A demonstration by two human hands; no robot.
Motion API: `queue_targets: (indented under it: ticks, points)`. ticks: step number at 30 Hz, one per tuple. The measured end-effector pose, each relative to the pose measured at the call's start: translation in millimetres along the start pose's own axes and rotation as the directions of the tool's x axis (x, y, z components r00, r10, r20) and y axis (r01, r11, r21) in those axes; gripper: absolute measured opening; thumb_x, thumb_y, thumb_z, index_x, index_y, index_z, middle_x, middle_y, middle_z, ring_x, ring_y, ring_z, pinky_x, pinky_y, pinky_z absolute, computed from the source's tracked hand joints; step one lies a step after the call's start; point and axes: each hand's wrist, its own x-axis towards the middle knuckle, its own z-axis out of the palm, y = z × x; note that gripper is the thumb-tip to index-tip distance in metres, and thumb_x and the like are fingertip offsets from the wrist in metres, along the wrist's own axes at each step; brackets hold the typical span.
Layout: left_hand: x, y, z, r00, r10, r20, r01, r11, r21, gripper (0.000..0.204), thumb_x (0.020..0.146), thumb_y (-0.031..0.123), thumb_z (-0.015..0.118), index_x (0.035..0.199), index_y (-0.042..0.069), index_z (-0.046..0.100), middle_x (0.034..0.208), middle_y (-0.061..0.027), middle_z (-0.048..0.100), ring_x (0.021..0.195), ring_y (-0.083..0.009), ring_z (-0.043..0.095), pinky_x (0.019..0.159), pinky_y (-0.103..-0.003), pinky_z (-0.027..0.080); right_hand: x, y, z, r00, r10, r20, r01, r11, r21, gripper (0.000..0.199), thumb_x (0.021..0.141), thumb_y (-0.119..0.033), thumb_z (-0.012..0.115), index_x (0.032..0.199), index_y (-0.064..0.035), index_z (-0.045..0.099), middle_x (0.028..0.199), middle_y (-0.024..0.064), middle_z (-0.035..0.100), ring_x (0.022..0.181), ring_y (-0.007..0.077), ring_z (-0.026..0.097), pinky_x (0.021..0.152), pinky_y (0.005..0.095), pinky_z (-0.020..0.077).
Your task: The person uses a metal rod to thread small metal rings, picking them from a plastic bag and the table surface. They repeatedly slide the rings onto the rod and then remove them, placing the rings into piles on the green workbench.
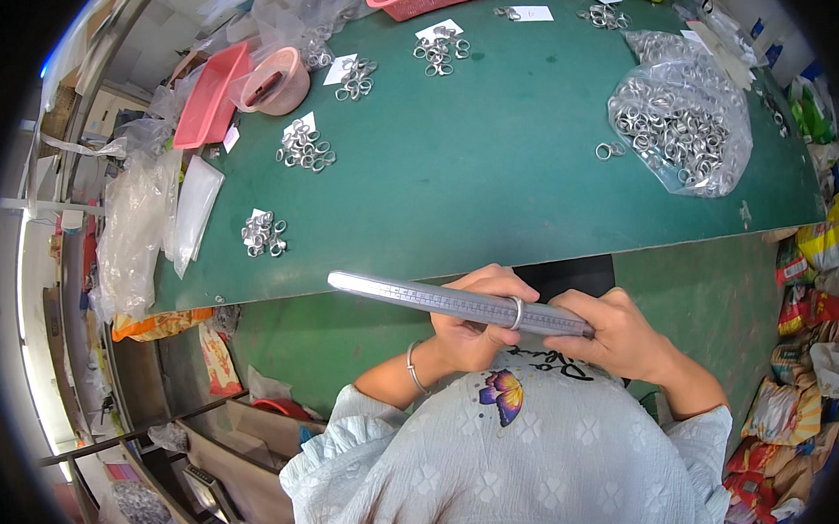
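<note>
Left hand [474,330] grasps ring [519,312] around graduated rod [459,304]; right hand [614,324] grips its 3 o'clock end. Ring piles [267,236] on green surface [463,185], 10 to 1 o'clock.

Workshop, green worktable [490,165], ring piles [307,153] (paper slips [533,13] alongside), bagged rings [681,129], graduated measuring rod [458,304]

Garment: pale blue top [484,460], crinkled texture, tonal clover-shaped motifs [552,492] across it. Front bears a purple, orange and yellow butterfly [503,397] near dark script lettering [568,368]. Left sleeve [320,454] ruffled. Slim silver-toned bracelet [412,366] around left wrist [431,359]. Left hand [474,327] and right hand [614,330] bare.
</note>
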Motion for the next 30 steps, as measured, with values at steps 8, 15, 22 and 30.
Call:
queue_targets:
  ticks: [8,15,22,30]
  points:
    - [33.6,30.1,-34.0,0.908,-0.06,-0.414,-0.054,0.965,-0.258,0.025,0.095,0.022,0.044,0.094,-0.003,0.049,0.075,-0.0004,0.034,0.059,-0.0066,0.027,0.048,-0.019,0.025,-11.7,16.1,-2.2,0.968,0.156,-0.198,-0.188,0.97,-0.156,0.022,0.077,-0.022,0.068,0.084,-0.0043,0.057,0.054,0.012,0.053,0.046,0.0268,0.054,0.044,0.0327,0.0403]
    - [39.6,9.4,-38.8,0.808,-0.413,-0.42,0.285,0.898,-0.334,0.037,0.093,0.015,0.046,0.12,-0.01,0.043,0.078,-0.0006,0.04,0.065,-0.0065,0.034,0.052,-0.018,0.03,-10.3,9.1,-20.2,0.94,0.288,-0.182,-0.295,0.955,-0.011,0.018,0.079,-0.017,0.065,0.086,-0.0018,0.058,0.056,0.0109,0.047,0.043,0.0204,0.043,0.045,0.0312,0.0346]
    - [55.6,2.1,-22.7,0.811,-0.465,-0.355,0.272,0.837,-0.475,0.042,0.095,0.022,0.04,0.119,-0.013,0.042,0.082,-0.0024,0.044,0.071,-0.009,0.039,0.062,-0.023,0.035,-9.1,21.9,-14.3,0.941,0.283,-0.186,-0.3,0.952,-0.07,0.017,0.079,-0.013,0.066,0.089,-0.0015,0.058,0.053,0.0091,0.044,0.041,0.0187,0.042,0.042,0.0299,0.0333]
    - [39.4,-14.3,-19.1,0.856,-0.511,-0.081,0.486,0.848,-0.212,0.033,0.092,0.016,0.047,0.114,-0.009,0.05,0.087,-0.005,0.051,0.075,-0.0107,0.047,0.068,-0.024,0.04,-4.8,22.7,-14.8,0.941,0.196,-0.276,-0.267,0.93,-0.251,0.02,0.077,-0.015,0.067,0.091,-0.0033,0.058,0.055,0.0127,0.053,0.044,0.0274,0.053,0.044,0.0328,0.0406]
